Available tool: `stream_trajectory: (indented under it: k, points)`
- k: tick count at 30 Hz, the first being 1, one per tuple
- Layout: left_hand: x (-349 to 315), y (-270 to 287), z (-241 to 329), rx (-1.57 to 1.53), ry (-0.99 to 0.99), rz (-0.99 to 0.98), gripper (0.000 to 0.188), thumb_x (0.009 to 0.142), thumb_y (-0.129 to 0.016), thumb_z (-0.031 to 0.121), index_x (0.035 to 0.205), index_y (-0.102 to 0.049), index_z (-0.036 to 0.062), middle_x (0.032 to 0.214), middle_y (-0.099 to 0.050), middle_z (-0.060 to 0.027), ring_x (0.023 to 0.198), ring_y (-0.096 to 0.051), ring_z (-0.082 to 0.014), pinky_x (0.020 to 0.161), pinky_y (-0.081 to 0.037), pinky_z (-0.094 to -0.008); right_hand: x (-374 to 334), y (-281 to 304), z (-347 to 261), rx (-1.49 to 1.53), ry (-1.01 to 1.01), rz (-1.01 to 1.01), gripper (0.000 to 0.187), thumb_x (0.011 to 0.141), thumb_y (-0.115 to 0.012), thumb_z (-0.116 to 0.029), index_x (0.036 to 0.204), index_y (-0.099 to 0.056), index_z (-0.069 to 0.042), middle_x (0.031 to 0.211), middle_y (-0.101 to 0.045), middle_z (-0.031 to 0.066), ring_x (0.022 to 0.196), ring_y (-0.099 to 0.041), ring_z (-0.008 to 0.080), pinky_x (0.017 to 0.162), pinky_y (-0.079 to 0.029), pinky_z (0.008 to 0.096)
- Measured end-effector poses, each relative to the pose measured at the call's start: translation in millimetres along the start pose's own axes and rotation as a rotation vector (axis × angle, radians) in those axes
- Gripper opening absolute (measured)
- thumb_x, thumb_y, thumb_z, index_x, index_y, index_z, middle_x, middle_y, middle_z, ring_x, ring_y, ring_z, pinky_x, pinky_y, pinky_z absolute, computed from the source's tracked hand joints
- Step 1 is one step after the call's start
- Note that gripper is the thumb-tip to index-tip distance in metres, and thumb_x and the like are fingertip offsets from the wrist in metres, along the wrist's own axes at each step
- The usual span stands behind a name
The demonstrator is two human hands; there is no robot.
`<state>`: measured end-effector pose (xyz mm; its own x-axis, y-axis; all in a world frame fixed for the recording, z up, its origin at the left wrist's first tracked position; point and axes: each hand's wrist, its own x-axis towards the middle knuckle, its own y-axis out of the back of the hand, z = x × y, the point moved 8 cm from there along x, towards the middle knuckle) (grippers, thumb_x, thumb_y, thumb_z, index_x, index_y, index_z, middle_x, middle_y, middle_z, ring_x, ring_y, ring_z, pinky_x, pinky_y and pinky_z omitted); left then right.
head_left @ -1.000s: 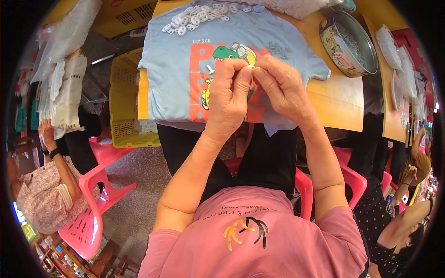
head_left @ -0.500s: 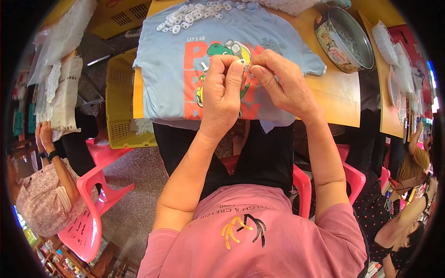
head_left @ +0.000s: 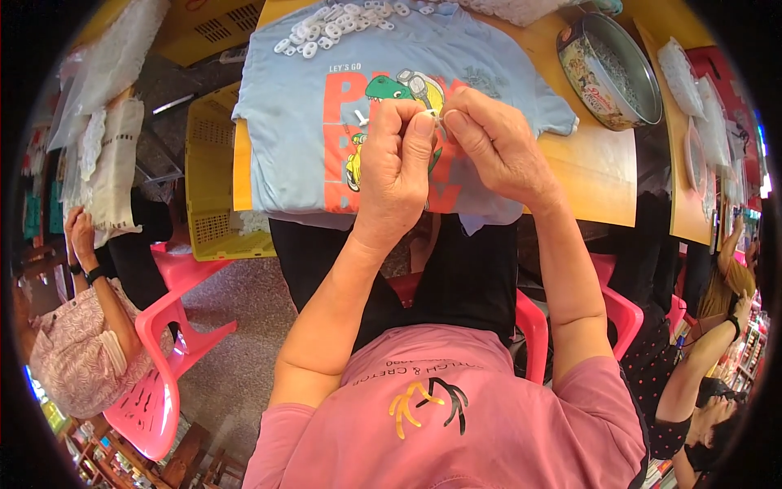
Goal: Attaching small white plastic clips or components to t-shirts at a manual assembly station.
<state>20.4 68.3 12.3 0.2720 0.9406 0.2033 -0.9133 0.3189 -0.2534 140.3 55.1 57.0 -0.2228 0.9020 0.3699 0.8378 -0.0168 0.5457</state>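
Note:
My left hand (head_left: 395, 167) is closed, thumb and forefinger pinching a small white plastic piece (head_left: 431, 113) whose edge just shows. Right beside it, my right hand (head_left: 501, 151) is closed in a pinch too, its fingertips at that piece; whatever they grip is too small to make out. Both hands are above a light blue printed T-shirt (head_left: 285, 155) spread over the table. A heap of white oval plastic pieces with holes (head_left: 326, 31) lies on the shirt's far part. One small white part (head_left: 362, 118) rests on the print by my left hand.
On the yellow table (head_left: 595, 167), a round tin (head_left: 599, 81) with many small shiny parts stands at the far right. A yellow crate (head_left: 213, 187) is left of the table. Pink chairs (head_left: 163, 342) and other people are on both sides.
My fingertips have drawn closer together around the small white piece, which now shows less. On the right, another person has shifted with a raised arm.

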Motion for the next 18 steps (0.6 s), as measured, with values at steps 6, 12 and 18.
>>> stream_trajectory:
  k: [6,12,18]
  points:
    - [0,4,3,0.01,-0.019,0.032,0.007,0.102,-0.05,0.01,0.098,-0.051,0.0051,0.075,-0.047,0.0042,0.065,-0.041,-0.0033,0.056,-0.034,-0.0202,4,-5,-7,-0.001,0.089,0.041,0.011,0.096,-0.053,-0.008,0.089,-0.054,0.001,0.077,-0.053,0.0104,0.064,-0.053,0.0256,0.061,-0.043,0.0343]
    - [0,6,3,-0.004,-0.015,0.041,0.006,0.102,-0.05,0.009,0.098,-0.051,0.0049,0.076,-0.047,0.0038,0.067,-0.041,-0.0034,0.057,-0.035,-0.0207,3,-10,-6,-0.011,0.102,0.069,0.006,0.094,-0.055,-0.002,0.09,-0.054,0.001,0.077,-0.054,0.0104,0.065,-0.054,0.0251,0.062,-0.044,0.0333]
    - [1,7,2,-0.015,-0.012,0.056,0.007,0.102,-0.05,0.01,0.099,-0.051,0.0046,0.076,-0.048,0.0041,0.066,-0.041,-0.0029,0.057,-0.036,-0.0201,8,-13,-11,-0.043,0.131,0.049,0.009,0.096,-0.054,-0.004,0.089,-0.053,0.003,0.077,-0.054,0.0105,0.064,-0.055,0.0219,0.059,-0.043,0.0306]
